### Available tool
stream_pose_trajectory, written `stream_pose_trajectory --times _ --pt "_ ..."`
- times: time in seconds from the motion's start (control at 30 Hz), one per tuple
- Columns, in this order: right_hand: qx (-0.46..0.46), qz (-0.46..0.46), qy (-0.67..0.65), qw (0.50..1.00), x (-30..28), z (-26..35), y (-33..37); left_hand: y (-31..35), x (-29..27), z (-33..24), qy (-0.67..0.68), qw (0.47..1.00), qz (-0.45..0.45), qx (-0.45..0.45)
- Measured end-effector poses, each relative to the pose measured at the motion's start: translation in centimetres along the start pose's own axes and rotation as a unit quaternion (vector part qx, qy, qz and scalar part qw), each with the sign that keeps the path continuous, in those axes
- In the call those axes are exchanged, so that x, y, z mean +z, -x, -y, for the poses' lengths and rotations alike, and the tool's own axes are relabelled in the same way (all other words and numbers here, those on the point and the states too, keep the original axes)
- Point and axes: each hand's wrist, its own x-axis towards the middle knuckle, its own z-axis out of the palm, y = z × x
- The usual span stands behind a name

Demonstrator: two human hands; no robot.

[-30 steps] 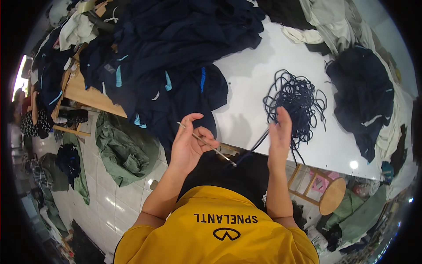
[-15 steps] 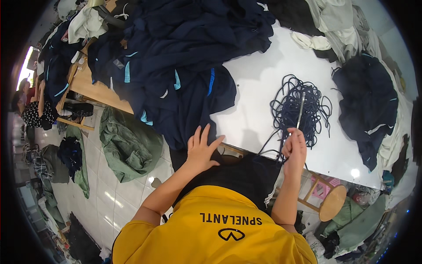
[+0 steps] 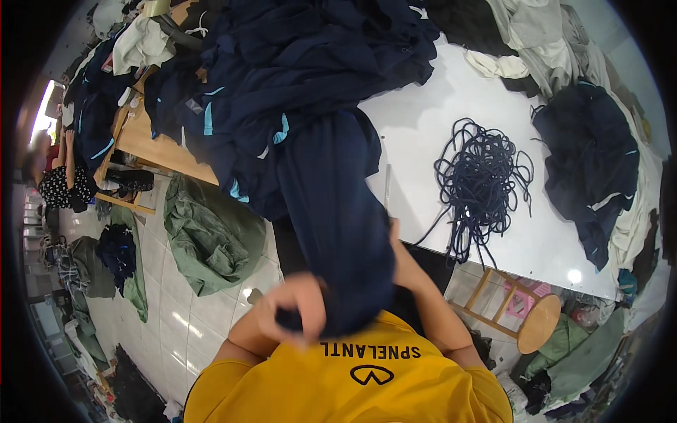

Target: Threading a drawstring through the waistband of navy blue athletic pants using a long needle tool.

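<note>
A navy garment (image 3: 331, 197) with light-blue trim stretches from the heap on the table down to my chest. At its lower end my left hand (image 3: 300, 310), blurred by motion, is closed on the cloth. My right hand (image 3: 400, 262) is at the garment's right edge, its fingers partly hidden behind the fabric. Just above that hand a thin metal rod (image 3: 387, 185) sticks up, apparently held in it. On the white table (image 3: 416, 134) to the right lies a tangled pile of navy cord (image 3: 483, 180), one strand trailing toward my right hand.
A large navy heap (image 3: 296, 49) covers the far table. Another navy garment (image 3: 589, 162) lies at the right. A wooden stool (image 3: 539, 324) stands beneath the table's right side. Green cloth (image 3: 208, 240) sits on the tiled floor at left. Another person (image 3: 65, 180) is at the far left.
My left hand has pulled the garment's near end off the table toward my chest. My right hand has moved left from beside the cord pile to the garment, with the rod.
</note>
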Motion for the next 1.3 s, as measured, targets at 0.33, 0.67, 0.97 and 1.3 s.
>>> stream_pose_trajectory --times 0.33,0.67,0.97,1.3 --pt "0.136 -0.14 -0.352 0.915 -7.3 6.5 -2.6 -2.5 -2.1 -5.6 -0.126 0.879 -0.118 0.445" --pt "0.232 -0.348 -0.107 0.902 -10.5 -1.2 -3.5 3.5 -16.1 1.6 -0.378 0.768 -0.446 -0.26" --pt "0.185 -0.276 0.072 0.941 -3.7 -2.1 -1.0 2.8 -14.1 4.9 -0.534 0.675 -0.393 -0.324" --pt "0.383 -0.226 -0.366 0.817 -6.0 -1.5 -0.2 0.4 -12.2 5.4 0.003 0.819 -0.528 -0.226"
